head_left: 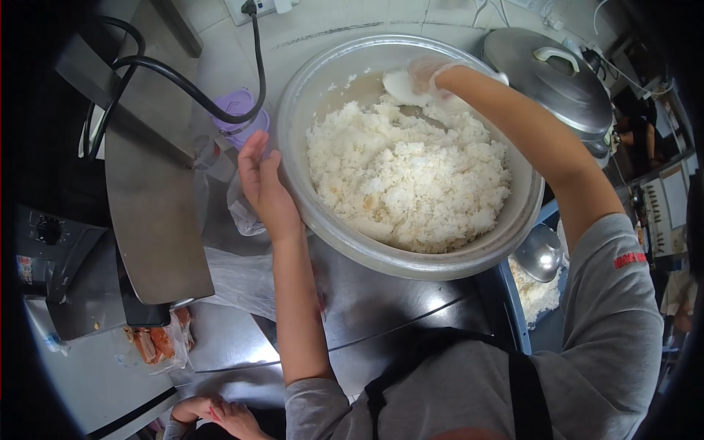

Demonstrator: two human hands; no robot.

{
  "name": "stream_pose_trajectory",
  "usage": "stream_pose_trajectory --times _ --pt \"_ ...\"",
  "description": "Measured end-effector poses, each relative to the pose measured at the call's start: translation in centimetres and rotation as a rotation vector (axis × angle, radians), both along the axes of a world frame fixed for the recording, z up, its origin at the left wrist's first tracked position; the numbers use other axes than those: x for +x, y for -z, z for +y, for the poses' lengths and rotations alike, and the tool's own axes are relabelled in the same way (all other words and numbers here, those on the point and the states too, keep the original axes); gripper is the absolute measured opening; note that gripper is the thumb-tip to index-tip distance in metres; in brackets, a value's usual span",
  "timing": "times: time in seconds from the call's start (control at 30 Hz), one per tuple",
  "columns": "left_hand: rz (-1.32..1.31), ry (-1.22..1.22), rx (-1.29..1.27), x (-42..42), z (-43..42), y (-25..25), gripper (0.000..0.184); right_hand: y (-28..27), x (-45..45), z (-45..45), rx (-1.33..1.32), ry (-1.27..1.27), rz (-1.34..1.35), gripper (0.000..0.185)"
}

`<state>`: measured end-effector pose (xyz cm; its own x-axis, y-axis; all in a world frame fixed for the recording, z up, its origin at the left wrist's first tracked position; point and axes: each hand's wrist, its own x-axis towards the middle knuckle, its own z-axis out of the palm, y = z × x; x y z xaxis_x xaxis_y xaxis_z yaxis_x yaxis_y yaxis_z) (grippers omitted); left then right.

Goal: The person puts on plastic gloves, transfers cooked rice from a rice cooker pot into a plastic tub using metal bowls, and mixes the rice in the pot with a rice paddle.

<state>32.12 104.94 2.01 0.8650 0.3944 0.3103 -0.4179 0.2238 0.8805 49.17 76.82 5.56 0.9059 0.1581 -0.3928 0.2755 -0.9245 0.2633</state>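
Observation:
A large metal basin (323,236) full of cooked white rice (422,180) is tilted toward me on the counter. My left hand (265,187) rests against the basin's left outer side, its fingers stretched upward and not wrapped round the rim. Inside the basin, at the far side, my right hand (431,76) wears a clear plastic glove. It is closed on a white rice paddle (400,88), whose blade lies at the back edge of the rice. My gloved fingers are partly blurred.
A purple-lidded container (238,110) and a clear plastic bag (238,282) are left of the basin. A lidded pot (550,81) stands at the back right. Lower right is a blue tub (522,323) with rice and a metal bowl (539,253). Another person's hands (224,414) show below.

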Motion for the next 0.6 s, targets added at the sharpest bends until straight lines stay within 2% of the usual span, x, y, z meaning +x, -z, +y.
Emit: stream_pose_trajectory --times 0.03,0.1,0.17,0.23,0.3,0.33,0.4,0.47,0.5,0.53,0.57,0.6 --pt "-0.003 0.006 -0.014 0.1 0.0 0.1 0.032 0.6 -0.7 -0.1 -0.001 0.002 0.002 0.026" --pt "-0.011 0.007 -0.024 0.3 0.0 0.0 0.032 3.5 -1.0 -0.5 0.202 -0.129 -0.354 0.023" --pt "-0.003 0.002 -0.001 0.3 0.0 0.1 0.031 7.6 -0.8 -0.3 0.17 -0.143 -0.423 0.022" --pt "-0.014 0.007 -0.001 0.2 0.1 0.4 0.031 8.2 -1.4 -0.5 0.131 -0.152 -0.492 0.023" --pt "-0.053 0.017 -0.005 0.5 0.0 0.1 0.031 5.6 -2.0 -0.5 0.106 -0.197 -0.34 0.023" --pt "-0.034 0.001 0.003 0.4 0.0 0.1 0.031 4.3 -3.0 -0.6 0.102 -0.194 -0.351 0.023" --pt "-0.012 -0.018 0.004 0.3 0.2 0.1 0.031 -0.2 -7.3 -0.1 0.02 -0.145 -0.146 0.02" --pt "-0.026 0.005 -0.009 0.1 0.2 0.2 0.031 -5.5 -10.6 0.4 0.094 -0.164 -0.106 0.019" --pt "-0.018 0.006 -0.017 0.1 0.2 0.4 0.031 -5.2 -9.0 -1.0 -0.052 -0.163 -0.174 0.019" --pt "-0.027 0.009 -0.02 0.2 0.2 0.4 0.031 -4.7 -6.8 -2.8 -0.196 -0.163 -0.244 0.028" --pt "-0.041 0.013 -0.018 0.3 0.1 0.3 0.031 -4.1 -5.4 -4.1 -0.197 -0.163 -0.241 0.028" --pt "-0.041 0.016 -0.016 0.3 0.1 0.2 0.031 -3.4 -4.3 -5.4 -0.187 -0.138 -0.35 0.026"
